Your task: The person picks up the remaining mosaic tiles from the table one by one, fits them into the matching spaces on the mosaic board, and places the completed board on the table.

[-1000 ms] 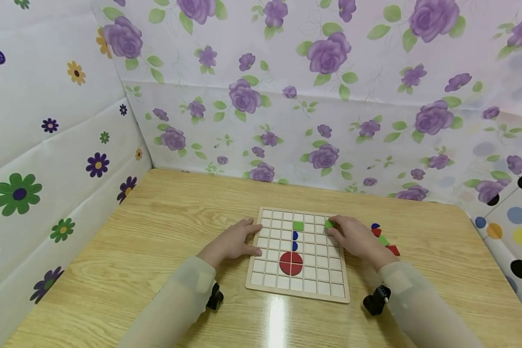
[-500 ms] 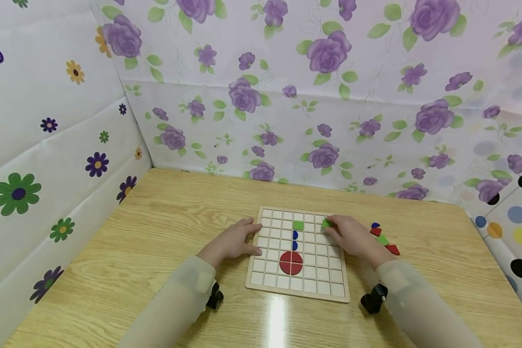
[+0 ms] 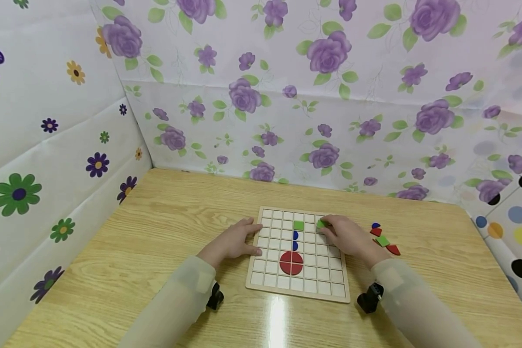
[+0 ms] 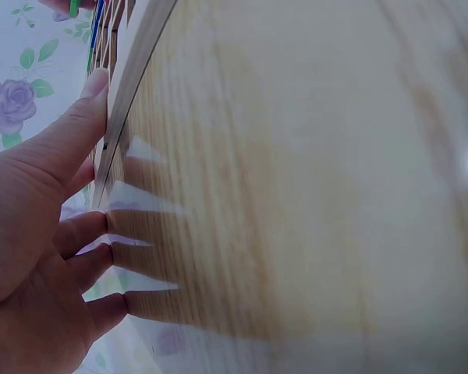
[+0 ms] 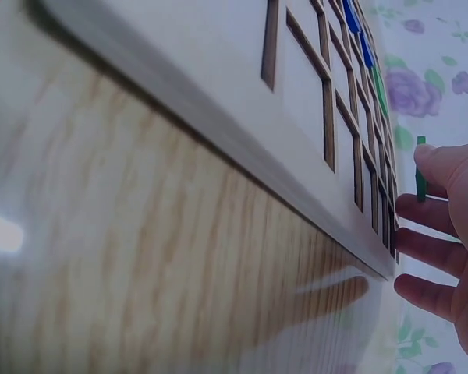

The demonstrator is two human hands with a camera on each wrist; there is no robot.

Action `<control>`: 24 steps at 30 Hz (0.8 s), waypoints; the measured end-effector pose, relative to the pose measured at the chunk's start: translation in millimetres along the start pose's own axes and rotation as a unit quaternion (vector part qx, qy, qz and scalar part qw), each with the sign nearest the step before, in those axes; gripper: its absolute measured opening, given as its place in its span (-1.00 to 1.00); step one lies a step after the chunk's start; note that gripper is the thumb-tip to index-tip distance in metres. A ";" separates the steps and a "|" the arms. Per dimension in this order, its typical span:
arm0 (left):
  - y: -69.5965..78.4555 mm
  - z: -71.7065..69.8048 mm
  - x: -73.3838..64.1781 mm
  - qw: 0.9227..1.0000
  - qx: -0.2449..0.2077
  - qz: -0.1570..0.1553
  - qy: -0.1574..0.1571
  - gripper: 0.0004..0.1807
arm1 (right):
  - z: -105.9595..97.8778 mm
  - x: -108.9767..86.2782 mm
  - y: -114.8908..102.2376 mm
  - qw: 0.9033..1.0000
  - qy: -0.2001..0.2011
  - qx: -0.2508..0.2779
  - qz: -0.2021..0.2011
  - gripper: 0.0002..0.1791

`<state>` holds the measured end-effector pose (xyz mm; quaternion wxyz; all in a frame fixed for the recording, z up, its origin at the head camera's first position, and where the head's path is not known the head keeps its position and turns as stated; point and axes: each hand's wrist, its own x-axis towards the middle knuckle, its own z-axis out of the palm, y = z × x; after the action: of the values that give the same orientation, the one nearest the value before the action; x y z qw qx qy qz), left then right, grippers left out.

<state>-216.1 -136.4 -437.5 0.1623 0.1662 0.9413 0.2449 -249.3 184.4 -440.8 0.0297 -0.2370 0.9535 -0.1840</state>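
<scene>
A wooden grid board (image 3: 297,294) lies flat on the table. My left hand (image 3: 232,240) rests at its left edge, thumb touching the rim (image 4: 129,86), fingertips down on the tabletop. Over the board's upper right cells, my right hand (image 3: 347,235) pinches a green square tile (image 3: 321,224); in the right wrist view this tile (image 5: 421,167) stands edge-on between thumb and forefinger, above the grid. On the board sit another green square (image 3: 298,225), two blue half-round pieces (image 3: 295,235) in a column below it, and a red disc made of quarter pieces (image 3: 291,263).
Right of the board lie loose pieces: a blue one (image 3: 376,225), a red one (image 3: 376,232), a green square (image 3: 382,241) and a red quarter piece (image 3: 393,250). Flowered cloth (image 3: 287,121) hangs behind the wooden table (image 3: 187,203). Black wrist cameras (image 3: 369,298) hang under the sleeves.
My right hand has moved left across the board's upper right cells with the green square tile pinched. The left hand has stayed in place.
</scene>
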 end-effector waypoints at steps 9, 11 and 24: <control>0.4 0.0 0.1 1.000 -0.003 -0.006 0.000 -0.17 | 2.0 2.9 -3.4 1.000 0.006 -0.011 -0.014 -0.55; 0.2 0.2 0.6 1.000 -0.003 -0.006 0.002 -0.17 | 2.3 3.6 -4.0 1.000 0.008 -0.016 -0.016 -0.55; 0.1 0.2 1.8 1.000 0.009 0.000 0.001 -0.16 | 2.2 6.7 -7.3 0.999 0.000 -0.035 -0.013 -0.58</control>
<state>-217.6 -135.6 -438.0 0.1597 0.1675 0.9437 0.2364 -251.7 174.6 -439.9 0.0191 -0.2507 0.9561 -0.1508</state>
